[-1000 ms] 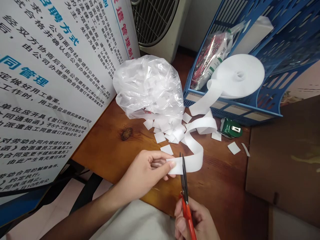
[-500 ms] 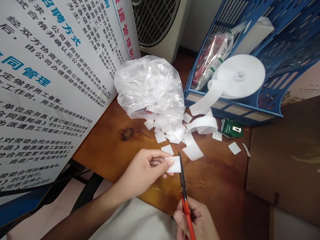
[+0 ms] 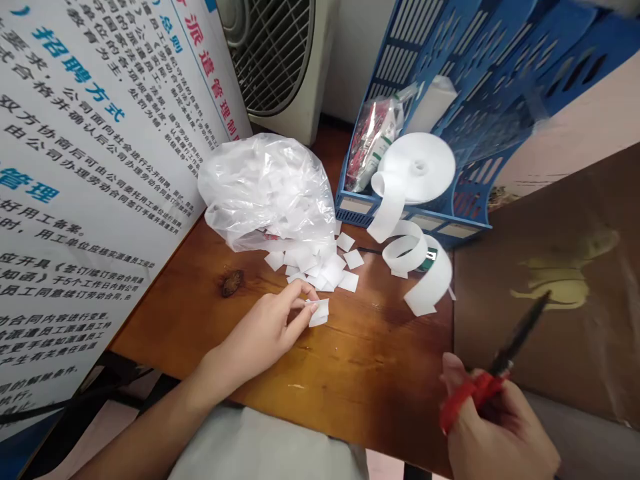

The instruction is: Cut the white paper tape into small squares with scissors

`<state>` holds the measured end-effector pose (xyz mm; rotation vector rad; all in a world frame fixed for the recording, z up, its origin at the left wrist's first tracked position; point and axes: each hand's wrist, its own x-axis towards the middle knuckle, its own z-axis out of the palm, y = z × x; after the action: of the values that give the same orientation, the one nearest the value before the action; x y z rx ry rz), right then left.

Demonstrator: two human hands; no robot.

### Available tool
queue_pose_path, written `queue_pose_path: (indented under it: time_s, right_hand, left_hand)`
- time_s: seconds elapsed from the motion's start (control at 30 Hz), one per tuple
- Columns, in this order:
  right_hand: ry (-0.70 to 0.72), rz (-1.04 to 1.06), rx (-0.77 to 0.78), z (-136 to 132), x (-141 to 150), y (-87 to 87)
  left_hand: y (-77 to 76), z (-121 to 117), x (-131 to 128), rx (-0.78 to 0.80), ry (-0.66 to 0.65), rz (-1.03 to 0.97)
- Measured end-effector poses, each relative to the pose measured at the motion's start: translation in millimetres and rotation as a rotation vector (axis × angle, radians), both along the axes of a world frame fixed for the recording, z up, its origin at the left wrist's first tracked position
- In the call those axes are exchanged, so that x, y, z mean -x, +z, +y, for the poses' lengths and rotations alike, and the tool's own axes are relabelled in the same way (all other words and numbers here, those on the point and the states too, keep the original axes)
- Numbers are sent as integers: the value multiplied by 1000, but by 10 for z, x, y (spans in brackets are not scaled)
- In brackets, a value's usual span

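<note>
My left hand [image 3: 270,327] pinches a small white cut square [image 3: 319,312] just above the wooden table [image 3: 350,373], close to the pile of cut white squares [image 3: 315,263]. My right hand [image 3: 493,427] grips red-handled scissors [image 3: 500,367] at the lower right, blades pointing up and right, away from the tape. A white tape roll [image 3: 420,167] leans in the blue file rack [image 3: 440,120]. Its loose strip [image 3: 423,280] curls down onto the table and ends free.
A clear plastic bag [image 3: 265,190] holding several white squares lies behind the pile. A printed signboard [image 3: 85,167] stands along the left. A fan [image 3: 275,60] is at the back. Brown cardboard [image 3: 550,280] covers the right side. A knot [image 3: 233,283] marks the wood.
The scissors cut a square off the strip. My left hand carried the square toward the pile, my right hand swung the scissors out to the right, and the strip's end fell back.
</note>
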<state>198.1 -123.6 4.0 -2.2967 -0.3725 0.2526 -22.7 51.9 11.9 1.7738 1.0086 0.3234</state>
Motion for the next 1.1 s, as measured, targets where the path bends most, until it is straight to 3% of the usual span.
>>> queue_pose_path:
  time_s: [0.1, 0.23, 0.4, 0.5, 0.63, 0.77, 0.97, 1.1]
  right_hand:
    - [-24, -223, 165, 243, -127, -69]
    - [-25, -237, 208, 507, -239, -201]
    - [-6, -250, 233, 737, -396, -326]
    - [6, -239, 251, 837, -464, -398]
    - [-1, -250, 160, 943, -493, -503]
    - [-11, -212, -98, 973, -436, -505]
    - [65, -74, -563, 766, -112, -115]
    - [330, 41, -775, 519, 167, 24]
  left_hand:
    - [76, 54, -76, -61, -82, 71]
    - [78, 76, -121, -182, -130, 36]
    - [-62, 53, -105, -404, 0, -57]
    - [-87, 36, -100, -431, 68, -142]
    - [-44, -4, -117, -329, 39, -225]
    - [4, -73, -145, -189, 16, -256]
    - [104, -128, -182, 268, -37, -392]
    - [181, -132, -224, 494, -101, -547]
